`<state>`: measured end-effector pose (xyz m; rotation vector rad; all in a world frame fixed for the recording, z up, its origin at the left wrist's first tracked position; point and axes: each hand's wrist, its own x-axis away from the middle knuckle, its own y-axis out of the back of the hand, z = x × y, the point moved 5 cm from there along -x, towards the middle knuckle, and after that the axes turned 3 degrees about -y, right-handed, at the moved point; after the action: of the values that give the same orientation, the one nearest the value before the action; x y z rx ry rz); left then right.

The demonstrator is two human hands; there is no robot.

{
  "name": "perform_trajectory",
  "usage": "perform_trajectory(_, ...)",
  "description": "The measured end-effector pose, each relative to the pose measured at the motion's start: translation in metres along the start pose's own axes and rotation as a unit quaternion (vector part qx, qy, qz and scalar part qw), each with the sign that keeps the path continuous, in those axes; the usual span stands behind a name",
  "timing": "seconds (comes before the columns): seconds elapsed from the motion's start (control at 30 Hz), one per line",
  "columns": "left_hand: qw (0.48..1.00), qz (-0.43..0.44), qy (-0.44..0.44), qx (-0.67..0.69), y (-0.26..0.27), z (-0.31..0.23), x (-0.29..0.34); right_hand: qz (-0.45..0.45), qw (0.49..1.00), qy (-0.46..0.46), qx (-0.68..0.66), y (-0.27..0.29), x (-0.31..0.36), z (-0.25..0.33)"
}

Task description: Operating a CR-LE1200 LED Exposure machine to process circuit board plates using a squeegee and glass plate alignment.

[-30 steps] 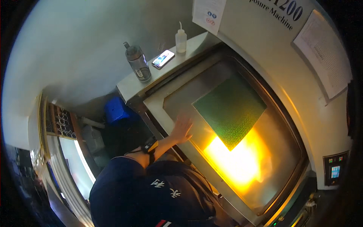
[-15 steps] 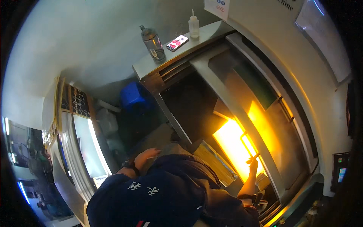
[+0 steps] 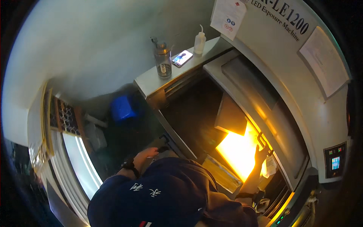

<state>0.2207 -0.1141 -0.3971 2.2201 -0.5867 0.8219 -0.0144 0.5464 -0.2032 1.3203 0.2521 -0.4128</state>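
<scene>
A large grey exposure machine (image 3: 287, 94) stands open, its hinged lid frame (image 3: 264, 113) raised so the bed below is reachable, and an amber glow (image 3: 236, 151) lights the lower part of that bed. The right hand (image 3: 261, 153) reaches up to the front edge of the raised frame, its fingers silhouetted against the light and seemingly hooked on a small handle there, likely to keep the lid up or steer it; whether they are fully closed round it cannot be told. The left hand (image 3: 147, 153), with a dark watch (image 3: 128, 165) on its wrist, rests at the machine's left front corner beside a small dark grip, fingers loosely curled, apparently bracing the body; the pictures do not show if it holds anything. A dark cap (image 3: 162, 196) fills the view just below the bed. On the narrow worktop (image 3: 151, 81) along the machine's far left side stand a clear water bottle (image 3: 162, 60), a phone (image 3: 182, 58) lying flat and a white squeeze bottle (image 3: 199, 41), set back from the moving lid. A blue bin (image 3: 123, 108) sits on the floor left of the machine.
</scene>
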Motion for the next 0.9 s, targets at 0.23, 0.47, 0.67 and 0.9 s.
perform_trajectory(0.23,0.977,-0.186,-0.097,0.031,0.147,0.050,0.014,0.036,0.984,-0.043,0.170,-0.004,0.082,0.071)
perform_trajectory(0.47,0.996,-0.045,-0.077,-0.025,0.169,0.068,0.030,0.243,0.950,-0.155,0.119,0.017,0.145,0.094)
perform_trajectory(0.67,0.969,0.069,-0.183,-0.151,0.131,0.045,-0.009,0.335,0.894,-0.254,0.155,0.057,0.232,0.143)
perform_trajectory(0.9,0.905,0.161,-0.369,-0.135,0.142,-0.114,0.003,0.249,0.918,-0.220,0.218,0.199,0.227,0.220)
